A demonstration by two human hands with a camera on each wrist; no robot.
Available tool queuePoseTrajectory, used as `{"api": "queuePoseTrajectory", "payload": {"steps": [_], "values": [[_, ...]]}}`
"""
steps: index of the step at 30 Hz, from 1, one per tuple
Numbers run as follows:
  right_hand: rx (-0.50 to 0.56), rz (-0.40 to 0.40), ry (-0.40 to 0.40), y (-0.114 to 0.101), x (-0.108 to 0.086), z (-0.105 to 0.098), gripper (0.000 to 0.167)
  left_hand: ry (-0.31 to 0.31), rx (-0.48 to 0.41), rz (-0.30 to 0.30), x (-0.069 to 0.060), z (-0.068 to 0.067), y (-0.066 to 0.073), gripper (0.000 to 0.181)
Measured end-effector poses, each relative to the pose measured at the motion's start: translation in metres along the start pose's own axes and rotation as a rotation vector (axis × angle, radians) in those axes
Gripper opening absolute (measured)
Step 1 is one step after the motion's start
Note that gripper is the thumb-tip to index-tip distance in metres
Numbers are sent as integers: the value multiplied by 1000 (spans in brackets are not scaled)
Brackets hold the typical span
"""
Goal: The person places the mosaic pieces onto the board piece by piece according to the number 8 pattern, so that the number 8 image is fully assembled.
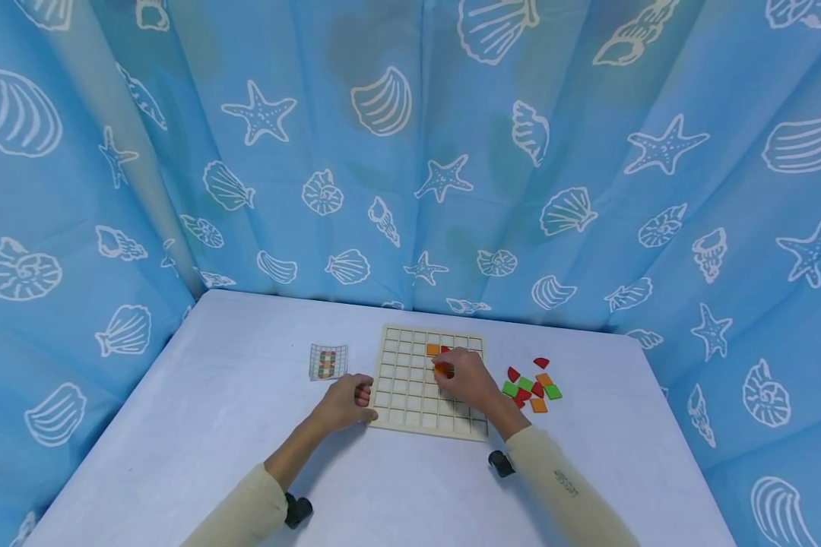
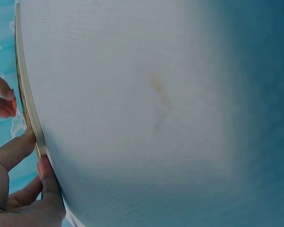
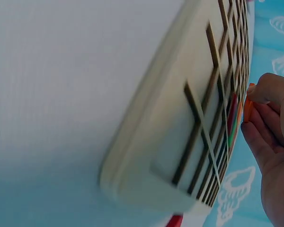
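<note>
A pale wooden grid board [image 1: 400, 384] lies on the white table, divided into square cells. My left hand [image 1: 345, 403] grips its near left corner; thumb and finger hold the board's edge [image 2: 32, 111] in the left wrist view. Above the board's upper right part, my right hand [image 1: 467, 376] pinches an orange tile [image 3: 248, 105] between thumb and fingers. An orange square tile [image 1: 433, 349] and a red tile [image 1: 445, 350] sit in cells just beyond that hand. A bit of green shows by the fingers, and the right hand hides several cells.
Right of the board lies a loose pile of red quarter-round tiles [image 1: 541, 363], green tiles [image 1: 553, 392] and orange tiles [image 1: 539, 406]. A small pattern card [image 1: 318, 352] with a printed grid lies left of the board. A blue shell-print curtain [image 1: 383, 190] surrounds the table's back and sides.
</note>
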State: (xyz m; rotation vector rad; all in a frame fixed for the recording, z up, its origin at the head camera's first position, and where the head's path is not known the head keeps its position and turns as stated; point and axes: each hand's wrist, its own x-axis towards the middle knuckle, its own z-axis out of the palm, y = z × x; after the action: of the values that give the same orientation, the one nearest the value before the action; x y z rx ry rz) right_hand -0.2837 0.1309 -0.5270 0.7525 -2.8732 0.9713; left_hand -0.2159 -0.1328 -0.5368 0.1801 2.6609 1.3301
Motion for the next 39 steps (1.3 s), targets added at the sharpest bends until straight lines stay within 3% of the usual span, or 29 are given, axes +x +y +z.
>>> {"api": "queuePoseTrajectory", "payload": {"steps": [5,11,22,28,35,39], "values": [[-7,-35,-8,-6,1,7,29,-2,0,1,0,0,0,64],[-22,-17,-16,-5,0,13,27,4,6,3,-1,0,-2,63],[-18,-99,-13,-5,-1,12,23,-1,-1,-5,1,0,-3,63],[-31,-79,-14,-4,-1,14,23,-8,16,-3,0,1,-3,64],[2,-75,34,-2,-1,5,24,3,10,-25,-1,0,0,65],[-32,-68,73,9,-2,-7,26,-1,8,-33,-2,0,1,65]]}}
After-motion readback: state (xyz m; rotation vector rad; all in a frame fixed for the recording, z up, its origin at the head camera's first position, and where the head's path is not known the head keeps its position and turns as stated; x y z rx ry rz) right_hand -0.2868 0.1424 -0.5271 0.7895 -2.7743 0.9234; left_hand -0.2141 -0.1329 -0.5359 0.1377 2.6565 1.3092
